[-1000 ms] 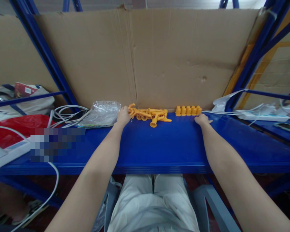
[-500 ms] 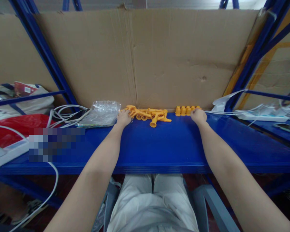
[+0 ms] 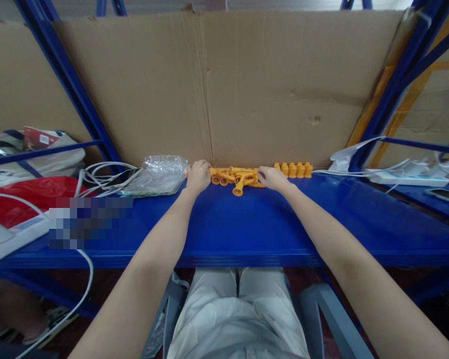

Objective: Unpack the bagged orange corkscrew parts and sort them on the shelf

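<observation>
Orange-yellow plastic parts lie in a low pile along the back of the blue table, some with flared round ends. My left hand covers the pile's left end, its fingers curled down; whatever is under them is hidden. At the right end of the pile is my right hand, with its fingers bent together among the parts, and what they grip cannot be made out. Just beyond that hand, several matching orange-yellow pieces stand upright in a row against the cardboard.
A cardboard sheet walls off the back of the blue table. Left of the pile are a clear plastic bag, white cables and a red bag. A white power strip and a phone lie far right.
My right hand has moved left from the row's right end to the pile, uncovering the row. My left hand has shifted slightly right, over the pile's left end.
</observation>
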A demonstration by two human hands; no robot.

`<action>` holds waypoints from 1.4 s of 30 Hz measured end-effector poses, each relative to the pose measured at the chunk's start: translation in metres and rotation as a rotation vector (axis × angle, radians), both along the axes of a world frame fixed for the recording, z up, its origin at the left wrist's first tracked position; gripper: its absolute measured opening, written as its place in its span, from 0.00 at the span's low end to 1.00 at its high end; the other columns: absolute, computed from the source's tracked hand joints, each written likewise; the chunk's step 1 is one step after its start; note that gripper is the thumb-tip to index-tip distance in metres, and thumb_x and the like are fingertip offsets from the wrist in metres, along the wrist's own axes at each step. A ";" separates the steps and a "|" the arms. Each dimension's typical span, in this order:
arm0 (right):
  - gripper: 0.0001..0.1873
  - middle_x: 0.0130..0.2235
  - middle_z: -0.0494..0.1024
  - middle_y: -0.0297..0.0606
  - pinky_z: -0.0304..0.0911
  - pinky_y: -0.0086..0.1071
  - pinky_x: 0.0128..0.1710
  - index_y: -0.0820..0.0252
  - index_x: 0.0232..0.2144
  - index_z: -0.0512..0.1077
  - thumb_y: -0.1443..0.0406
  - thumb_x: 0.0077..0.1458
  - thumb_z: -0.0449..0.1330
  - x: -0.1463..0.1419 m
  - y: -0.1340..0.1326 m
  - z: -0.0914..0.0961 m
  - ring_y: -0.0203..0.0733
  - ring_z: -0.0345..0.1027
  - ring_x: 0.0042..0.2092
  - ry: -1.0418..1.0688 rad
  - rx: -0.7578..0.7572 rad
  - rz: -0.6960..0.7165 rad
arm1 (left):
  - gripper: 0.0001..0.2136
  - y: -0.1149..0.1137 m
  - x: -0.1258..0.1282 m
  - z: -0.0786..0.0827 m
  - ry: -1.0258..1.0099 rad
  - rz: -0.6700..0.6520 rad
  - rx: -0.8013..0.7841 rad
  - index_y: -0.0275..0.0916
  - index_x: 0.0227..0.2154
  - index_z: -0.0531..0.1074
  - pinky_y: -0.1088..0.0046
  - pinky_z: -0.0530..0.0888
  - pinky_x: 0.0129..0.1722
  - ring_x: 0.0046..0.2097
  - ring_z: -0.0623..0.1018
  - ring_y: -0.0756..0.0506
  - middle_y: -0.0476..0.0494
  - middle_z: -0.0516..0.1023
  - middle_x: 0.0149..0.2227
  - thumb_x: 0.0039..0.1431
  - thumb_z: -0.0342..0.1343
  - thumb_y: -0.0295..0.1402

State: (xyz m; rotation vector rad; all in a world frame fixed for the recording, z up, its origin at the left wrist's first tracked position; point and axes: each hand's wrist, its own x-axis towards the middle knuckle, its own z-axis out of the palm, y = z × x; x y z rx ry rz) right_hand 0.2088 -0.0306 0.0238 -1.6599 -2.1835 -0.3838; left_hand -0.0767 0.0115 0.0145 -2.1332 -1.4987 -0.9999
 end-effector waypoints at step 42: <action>0.08 0.39 0.83 0.41 0.72 0.32 0.42 0.62 0.43 0.76 0.68 0.60 0.62 -0.036 0.020 -0.008 0.38 0.77 0.38 0.480 -0.276 0.431 | 0.15 -0.020 0.053 -0.005 0.339 -0.291 0.053 0.41 0.38 0.76 0.39 0.56 0.65 0.48 0.76 0.39 0.39 0.81 0.41 0.65 0.43 0.26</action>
